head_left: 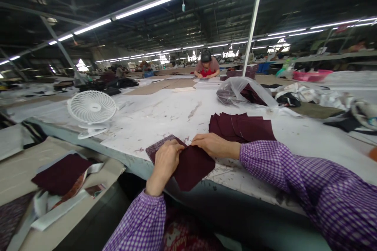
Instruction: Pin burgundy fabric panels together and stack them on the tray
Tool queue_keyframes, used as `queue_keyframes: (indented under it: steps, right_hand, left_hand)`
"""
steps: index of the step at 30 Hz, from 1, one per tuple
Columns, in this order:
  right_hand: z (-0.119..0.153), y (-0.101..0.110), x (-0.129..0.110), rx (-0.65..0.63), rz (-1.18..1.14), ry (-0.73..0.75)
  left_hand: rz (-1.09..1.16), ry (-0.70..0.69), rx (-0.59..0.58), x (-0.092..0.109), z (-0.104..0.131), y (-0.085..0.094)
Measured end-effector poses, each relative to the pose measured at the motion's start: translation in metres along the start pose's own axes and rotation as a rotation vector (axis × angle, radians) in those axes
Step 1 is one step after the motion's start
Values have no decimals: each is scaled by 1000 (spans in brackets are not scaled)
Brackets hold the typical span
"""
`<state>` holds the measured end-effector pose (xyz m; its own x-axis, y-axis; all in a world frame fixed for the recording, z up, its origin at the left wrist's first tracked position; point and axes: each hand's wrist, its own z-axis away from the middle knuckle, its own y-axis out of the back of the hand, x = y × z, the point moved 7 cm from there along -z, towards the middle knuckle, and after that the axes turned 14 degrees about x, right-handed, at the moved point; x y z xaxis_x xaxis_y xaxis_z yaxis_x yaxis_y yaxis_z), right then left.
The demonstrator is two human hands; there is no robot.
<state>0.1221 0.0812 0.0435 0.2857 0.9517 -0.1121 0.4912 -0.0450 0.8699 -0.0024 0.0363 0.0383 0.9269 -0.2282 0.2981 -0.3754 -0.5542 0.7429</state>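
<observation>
A: Where's the cloth?
B: Flat dark-maroon fabric piece (194,168), at the near edge of the long white-covered table (153,113). Its lower corner reaches the tbl's front edge.
A: Grip?
B: L hand (167,157): thumb + fingers pinched on the pc's upper edge, back of hand up. R hand (208,144): fingertips drawn together on same edge, just beside the L hand's. Can't tell how tight either is.
A: Under the L hand?
B: Speckled grey-maroon fabric piece (155,147), flat on tbl, part hidden by hand + dark pc.
A: Nearby?
B: Fanned stack of dark-maroon fabric pieces (241,127), just beyond R forearm. Behind that, clear plastic bag (231,91) w/ dark-maroon stuff inside. White round plastic fan (92,108) well off to L, by the tbl edge.
A: Farther?
B: Person in red (207,66) bent over across the tbl; pink plastic basin (312,75) far R. Lower L: folded dark-maroon cloth (63,173) among scraps.
</observation>
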Motion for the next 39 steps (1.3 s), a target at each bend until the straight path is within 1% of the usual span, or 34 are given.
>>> queue_keyframes:
  steps: [3,5,7,11,14,16,20,24,27,31,33,36,38,39]
  right_hand:
    - [-1,3,1,-28,-24,16]
    - [-2,3,2,-57,-19,22]
    - [-4,3,2,-94,5,43]
    - [-9,1,-2,-194,103,113]
    - [-14,-1,-8,-307,222,134]
    - [-19,-1,-14,-375,308,143]
    - [-31,-2,-30,-460,415,182]
    - [-41,-4,-37,-572,458,205]
    - [-46,-5,-40,-625,442,229]
    - [-49,-6,-48,-652,445,241]
    - [-49,-7,-53,-632,453,243]
    - [-49,-6,-51,-530,448,235]
    - [-50,-4,-41,-434,383,158]
    - [-50,-5,-33,-399,317,92]
  left_hand:
    - [53,20,51,-16,13,17]
    - [75,-3,82,-20,21,24]
    - [69,-26,102,-21,26,27]
    - [47,-13,109,-19,28,27]
    - [60,7,110,-19,27,27]
    - [69,22,110,-21,27,26]
    - [99,31,114,-24,25,24]
    - [212,93,102,-31,24,25]
    - [326,158,84,-39,25,28]
    - [392,159,60,-45,28,30]
    - [405,202,80,-50,29,29]
    - [369,295,116,-56,30,28]
    - [336,317,104,-53,30,30]
    - [317,312,88,-50,30,31]
